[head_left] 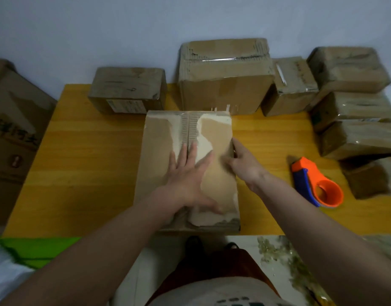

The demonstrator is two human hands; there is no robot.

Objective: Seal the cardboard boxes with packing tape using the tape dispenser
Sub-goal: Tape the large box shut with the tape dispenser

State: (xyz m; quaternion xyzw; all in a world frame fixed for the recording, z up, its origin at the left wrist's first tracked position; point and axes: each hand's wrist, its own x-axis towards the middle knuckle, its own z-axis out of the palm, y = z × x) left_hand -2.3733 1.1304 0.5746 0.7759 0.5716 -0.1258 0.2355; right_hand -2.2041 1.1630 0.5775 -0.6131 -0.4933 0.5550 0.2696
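While your left hand [188, 173] pressed flat, your right hand [241, 161] gripped the box's right edge.
Torn-faced cardboard box [168, 133] lay at the table's [80, 151] near edge, its seam untaped.

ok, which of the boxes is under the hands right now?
The torn-topped box at the table's near edge, centre. The left hand lies flat on its top and the right hand holds its right edge; the other boxes sit untouched behind and right.

Blurred characters on left carton [16, 133], unreadable

Makeshift packing room: taped cardboard boxes [225, 76] crowd yellow table [80, 151] against bare wall [124, 29].
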